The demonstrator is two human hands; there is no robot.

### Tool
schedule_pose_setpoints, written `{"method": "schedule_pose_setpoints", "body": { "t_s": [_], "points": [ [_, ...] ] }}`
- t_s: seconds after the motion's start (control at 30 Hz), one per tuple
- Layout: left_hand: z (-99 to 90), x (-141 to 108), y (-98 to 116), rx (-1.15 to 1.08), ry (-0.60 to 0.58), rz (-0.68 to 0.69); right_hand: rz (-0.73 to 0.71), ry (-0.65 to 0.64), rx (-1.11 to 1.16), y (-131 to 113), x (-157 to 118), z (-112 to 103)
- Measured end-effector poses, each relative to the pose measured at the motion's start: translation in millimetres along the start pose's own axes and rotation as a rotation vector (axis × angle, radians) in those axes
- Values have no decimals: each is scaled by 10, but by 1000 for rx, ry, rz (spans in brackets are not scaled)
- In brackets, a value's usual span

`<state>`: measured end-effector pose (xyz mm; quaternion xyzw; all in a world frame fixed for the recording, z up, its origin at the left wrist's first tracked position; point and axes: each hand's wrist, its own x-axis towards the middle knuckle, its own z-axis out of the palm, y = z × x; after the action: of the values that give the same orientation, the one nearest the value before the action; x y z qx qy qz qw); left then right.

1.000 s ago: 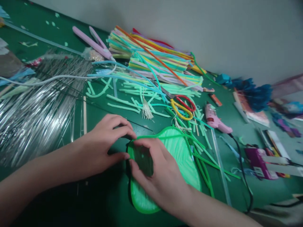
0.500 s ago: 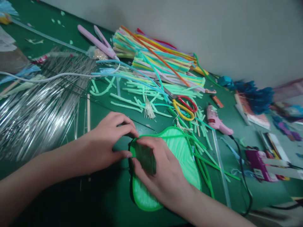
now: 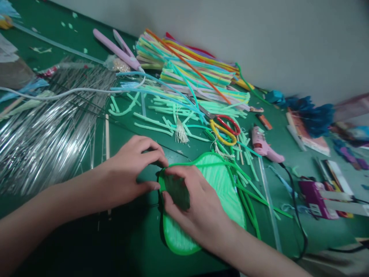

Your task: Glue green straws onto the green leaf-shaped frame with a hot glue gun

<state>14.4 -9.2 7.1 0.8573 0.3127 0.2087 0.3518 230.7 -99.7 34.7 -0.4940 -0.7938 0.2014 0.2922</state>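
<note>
A flat, rounded green chenille-stem shape (image 3: 227, 192) with a darker green rim lies on the table in front of me. At its upper left edge, my left hand (image 3: 144, 165) pinches the rim between thumb and fingertips. Close beside it, my right hand (image 3: 198, 207) is curled over the shape, thumb and index finger on the same edge. A long green chenille stem (image 3: 213, 164) runs along the top rim and off to the right. More loose green stems (image 3: 250, 215) stick out past the right side. The fingers partly hide the gripped edge.
Scissors (image 3: 223, 129) with red and yellow handles lie beyond the shape, near a pink glue gun (image 3: 265, 146). Bundled coloured chenille stems (image 3: 198, 73) and a pink straightening iron (image 3: 117, 50) are at the back. Silver wires (image 3: 57, 134) spread at left; a purple box (image 3: 314, 198) stands right.
The green shape has shifted and turned very slightly under my hands. Both hands keep nearly the same pinch on its edge.
</note>
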Motion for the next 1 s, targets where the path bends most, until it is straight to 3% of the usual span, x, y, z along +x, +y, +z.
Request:
{"method": "schedule_pose_setpoints", "body": {
  "t_s": [0.4, 0.73, 1.0],
  "points": [
    [34, 12, 37, -21, 37, -16, 329, 2, 238, -91, -92, -39],
    [37, 51, 143, -24, 17, -94, 378, -14, 284, -92, -79, -10],
    [97, 40, 172, 5, 72, -81, 387, -8, 281, -68, -99, 7]
  ]
}}
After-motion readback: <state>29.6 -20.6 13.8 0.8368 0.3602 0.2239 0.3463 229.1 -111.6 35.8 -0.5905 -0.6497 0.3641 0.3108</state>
